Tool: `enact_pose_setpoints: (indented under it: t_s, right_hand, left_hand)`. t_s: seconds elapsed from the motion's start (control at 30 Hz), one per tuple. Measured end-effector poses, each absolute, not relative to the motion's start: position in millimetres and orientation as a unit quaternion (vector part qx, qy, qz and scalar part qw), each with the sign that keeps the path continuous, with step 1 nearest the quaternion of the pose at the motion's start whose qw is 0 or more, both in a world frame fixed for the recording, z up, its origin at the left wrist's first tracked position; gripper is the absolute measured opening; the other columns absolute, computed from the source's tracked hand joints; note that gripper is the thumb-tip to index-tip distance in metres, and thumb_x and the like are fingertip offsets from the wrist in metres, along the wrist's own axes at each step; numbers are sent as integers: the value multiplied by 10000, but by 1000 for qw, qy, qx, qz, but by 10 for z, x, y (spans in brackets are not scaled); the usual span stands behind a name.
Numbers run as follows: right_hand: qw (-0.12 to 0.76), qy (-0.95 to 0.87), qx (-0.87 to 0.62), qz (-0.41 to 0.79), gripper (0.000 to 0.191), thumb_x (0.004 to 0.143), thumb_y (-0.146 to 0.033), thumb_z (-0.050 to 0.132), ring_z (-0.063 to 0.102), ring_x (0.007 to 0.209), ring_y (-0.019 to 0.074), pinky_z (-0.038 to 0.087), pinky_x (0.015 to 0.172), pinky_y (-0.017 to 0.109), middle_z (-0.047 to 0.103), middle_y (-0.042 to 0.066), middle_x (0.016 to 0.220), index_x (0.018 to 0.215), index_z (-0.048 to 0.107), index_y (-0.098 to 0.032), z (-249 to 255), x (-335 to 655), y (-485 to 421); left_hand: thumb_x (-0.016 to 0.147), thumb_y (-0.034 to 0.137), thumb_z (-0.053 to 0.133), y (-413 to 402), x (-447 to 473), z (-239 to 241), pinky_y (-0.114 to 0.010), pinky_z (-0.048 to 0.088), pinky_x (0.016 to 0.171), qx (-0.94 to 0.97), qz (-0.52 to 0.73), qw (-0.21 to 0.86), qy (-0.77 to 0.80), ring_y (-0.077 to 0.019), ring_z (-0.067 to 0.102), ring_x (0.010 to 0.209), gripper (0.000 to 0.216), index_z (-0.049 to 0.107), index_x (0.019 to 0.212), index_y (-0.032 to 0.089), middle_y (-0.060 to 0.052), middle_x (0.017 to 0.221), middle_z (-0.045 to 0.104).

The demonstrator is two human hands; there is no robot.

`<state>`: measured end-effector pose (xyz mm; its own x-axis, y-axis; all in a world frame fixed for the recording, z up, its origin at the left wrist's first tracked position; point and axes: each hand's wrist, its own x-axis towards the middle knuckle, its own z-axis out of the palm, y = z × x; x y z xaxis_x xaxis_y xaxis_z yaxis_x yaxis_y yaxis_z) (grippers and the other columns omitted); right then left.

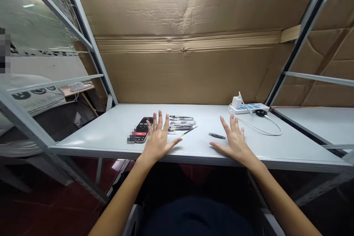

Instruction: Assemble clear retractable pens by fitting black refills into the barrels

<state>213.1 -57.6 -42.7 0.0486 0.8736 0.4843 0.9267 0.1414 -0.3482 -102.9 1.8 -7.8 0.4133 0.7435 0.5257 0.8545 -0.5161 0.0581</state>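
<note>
— Cardboard sheeting (182, 70) backs the white tabletop (96, 134) on my screen, between grey metal shelf uprights (83, 33). Can you make out the hands?

— Both of them. What's in them?

— Nothing. The left hand (158, 141) and right hand (235, 141) are palm down near the table's front edge, fingers spread wide. I can't tell whether the palms touch the surface.

— Where are the pens?

— A bundle of pens (181, 122) lies side by side just behind the left hand's fingertips, beside a smartphone (141, 129) showing a timer. A yellow-banded pen (190, 130) angles out from the bundle's front, and a black pen (217, 136) lies alone, just ahead of the right hand's fingers.

— How do things stand, then?

— As far as I can see, the bundle sits together, those two pens lie outside its neat row, and neither hand has hold of anything. Farther right are a power strip (250, 108) with a white charger (236, 102) and its looping white cable (261, 128).
</note>
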Motion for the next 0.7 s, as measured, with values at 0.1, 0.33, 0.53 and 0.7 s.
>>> enact_pose_setpoints:
  t_s: [0.1, 0.33, 0.53, 0.7]
  right_hand:
    - [307, -681, -664, -39, 1139, 841, -752, 613, -40, 1570, 505, 178, 1102, 848, -119, 244, 1725, 1678, 8, -272, -411, 2099, -577]
    - [271, -692, -668, -29, 1225, 792, -801, 620, 0, 1583, 477, 174, 1120, 829, -76, 234, 1733, 1674, -59, -288, -397, 2080, -598]
    - [247, -721, -647, -6, 1030, 885, -763, 535, 128, 1596, 400, 215, 1198, 722, 114, 206, 1736, 1676, 139, -237, -351, 2092, -638]
    - [228, -749, -622, 12, 625, 1022, -594, 403, 415, 1502, 343, 323, 1212, 613, 445, 140, 1626, 1540, 491, -256, -410, 2163, -638]
  left_hand:
    - [894, 802, 491, 32, -1017, -103, -759, 21, 1205, -812, -252, 143, -507, -449, -112, 1579, 1167, -29, 1665, 95, -260, 1708, -82]
    - [909, 802, 458, 34, -1029, -115, -741, 45, 1217, -816, -231, 113, -517, -430, -57, 1593, 1172, -100, 1651, 87, -275, 1703, -67]
    - [976, 684, 474, -12, -995, -96, -780, 90, 1192, -790, -259, 93, -548, -463, -69, 1582, 910, 143, 1675, 205, -211, 1729, -44]
    - [1042, 430, 480, -19, -1046, -111, -577, 397, 1199, -833, -302, 72, -459, -363, 463, 1464, 466, 594, 1435, 208, -163, 1558, 517]
